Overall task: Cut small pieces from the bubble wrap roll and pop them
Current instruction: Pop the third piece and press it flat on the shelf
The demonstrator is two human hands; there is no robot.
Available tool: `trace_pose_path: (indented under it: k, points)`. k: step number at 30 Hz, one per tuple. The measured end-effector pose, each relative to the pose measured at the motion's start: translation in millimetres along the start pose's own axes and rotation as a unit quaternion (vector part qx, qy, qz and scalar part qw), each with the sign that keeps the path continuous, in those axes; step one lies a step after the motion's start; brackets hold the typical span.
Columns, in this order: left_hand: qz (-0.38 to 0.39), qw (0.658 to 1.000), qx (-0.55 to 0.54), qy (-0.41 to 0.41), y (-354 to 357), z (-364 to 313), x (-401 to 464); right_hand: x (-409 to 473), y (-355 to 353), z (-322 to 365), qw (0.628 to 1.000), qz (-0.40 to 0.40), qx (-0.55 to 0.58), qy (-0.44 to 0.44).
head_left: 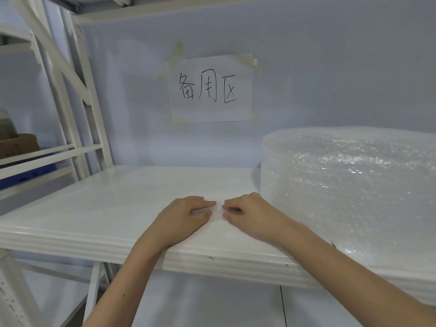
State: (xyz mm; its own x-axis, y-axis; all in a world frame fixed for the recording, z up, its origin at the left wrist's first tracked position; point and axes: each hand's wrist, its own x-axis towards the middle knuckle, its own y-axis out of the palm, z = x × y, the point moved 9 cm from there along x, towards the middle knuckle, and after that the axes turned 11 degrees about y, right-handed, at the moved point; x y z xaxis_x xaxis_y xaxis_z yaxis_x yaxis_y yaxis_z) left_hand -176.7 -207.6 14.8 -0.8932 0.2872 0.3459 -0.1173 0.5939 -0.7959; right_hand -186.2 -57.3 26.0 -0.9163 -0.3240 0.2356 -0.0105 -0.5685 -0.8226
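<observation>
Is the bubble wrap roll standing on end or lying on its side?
Standing on end. The bubble wrap roll rests on the shelf with its curved wall vertical and its flat end facing up.

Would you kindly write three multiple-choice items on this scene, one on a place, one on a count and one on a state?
1. Where is the roll on the shelf?
A. To the person's right
B. To the person's left
C. On the floor

2. How many characters are on the paper sign?
A. One
B. Three
C. Five

3. What are the hands doing?
A. Hanging idle
B. Lifting the roll
C. Pinching a small piece

Key: 1 A, the roll stands beside the right hand. 2 B, three handwritten characters show. 3 C, the left hand and right hand have their fingers curled on the piece between them.
</observation>
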Motion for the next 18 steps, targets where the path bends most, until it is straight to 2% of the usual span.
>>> trace_pose_path:
  k: [9, 18]
  points:
    - [-0.001, 1.000, 0.006, 0.008, -1, -4, -1, 0, -1, 5, 0.999, -0.001, -0.020, -0.026]
    - [-0.017, 1.000, 0.007, 0.024, -3, -11, 0, 3, 1, 3, 0.999, -0.007, -0.039, -0.014]
